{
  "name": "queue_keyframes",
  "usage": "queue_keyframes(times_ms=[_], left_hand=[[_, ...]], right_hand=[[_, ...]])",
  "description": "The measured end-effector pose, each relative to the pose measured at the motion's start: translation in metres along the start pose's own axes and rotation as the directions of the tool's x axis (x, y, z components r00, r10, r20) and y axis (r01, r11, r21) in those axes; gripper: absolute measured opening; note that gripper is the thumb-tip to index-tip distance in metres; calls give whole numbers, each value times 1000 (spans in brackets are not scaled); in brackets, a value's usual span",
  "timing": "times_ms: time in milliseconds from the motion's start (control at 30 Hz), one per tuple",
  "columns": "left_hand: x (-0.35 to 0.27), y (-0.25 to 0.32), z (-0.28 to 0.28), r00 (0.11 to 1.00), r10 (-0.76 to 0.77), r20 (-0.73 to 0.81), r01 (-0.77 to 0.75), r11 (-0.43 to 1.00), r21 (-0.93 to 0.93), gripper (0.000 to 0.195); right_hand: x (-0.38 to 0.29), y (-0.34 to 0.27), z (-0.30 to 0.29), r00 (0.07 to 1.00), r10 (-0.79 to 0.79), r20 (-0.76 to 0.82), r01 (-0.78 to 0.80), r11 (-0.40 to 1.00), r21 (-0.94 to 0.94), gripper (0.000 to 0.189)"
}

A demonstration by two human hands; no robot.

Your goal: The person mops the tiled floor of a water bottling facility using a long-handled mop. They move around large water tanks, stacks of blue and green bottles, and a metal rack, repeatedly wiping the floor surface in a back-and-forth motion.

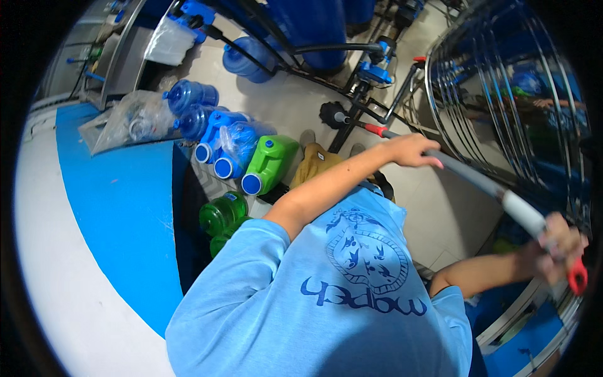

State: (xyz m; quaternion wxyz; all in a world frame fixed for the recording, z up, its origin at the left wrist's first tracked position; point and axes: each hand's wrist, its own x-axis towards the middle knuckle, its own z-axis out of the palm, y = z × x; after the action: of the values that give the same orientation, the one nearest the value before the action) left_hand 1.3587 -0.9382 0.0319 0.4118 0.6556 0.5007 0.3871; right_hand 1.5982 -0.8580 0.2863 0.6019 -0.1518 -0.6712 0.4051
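A long grey pole (471, 176) with red fittings and a white sleeve runs from upper middle to lower right. At its far end, a dark, shaggy mop or brush head (332, 115) is near the floor, just beyond my feet. My left hand (414, 150) is wrapped around the grey middle part of the pole. My right hand (560, 245), blurred, grips the pole near its top end, beside a red hanging loop (577, 277). The right hand's fingers are partly smeared by motion.
Blue water bottles (192, 96), blue jugs and a green jug (271, 165) line the left side. Black pipes and a blue pump (374, 70) lie ahead. A chrome wire rack (499, 94) is at right. A blue and white counter (118, 202) curves along the left.
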Motion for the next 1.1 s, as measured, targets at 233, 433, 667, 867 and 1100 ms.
queue_keyframes(times_ms=[233, 433, 667, 867, 1100], left_hand=[[-51, -66, -35, 988, 15, -155, 1, 994, 105, 51], [-120, -116, -85, 984, -104, -144, 136, 963, 232, 47], [-255, -169, -176, 945, -188, -267, 253, 940, 231, 49], [-372, -207, -254, 888, -156, -434, 333, 867, 370, 36], [-441, -269, -303, 567, -378, -732, 756, 593, 279, 15]], right_hand=[[-7, 35, 109, 997, 74, 28, -76, 994, 83, 23], [-66, 56, 166, 961, 275, 43, -278, 949, 149, 18], [-118, 59, 283, 827, 321, 462, -434, 886, 161, 11], [-135, 62, 396, 512, 232, 827, -450, 893, 29, 13], [-159, 75, 483, 222, 152, 963, -288, 954, -84, 26]])
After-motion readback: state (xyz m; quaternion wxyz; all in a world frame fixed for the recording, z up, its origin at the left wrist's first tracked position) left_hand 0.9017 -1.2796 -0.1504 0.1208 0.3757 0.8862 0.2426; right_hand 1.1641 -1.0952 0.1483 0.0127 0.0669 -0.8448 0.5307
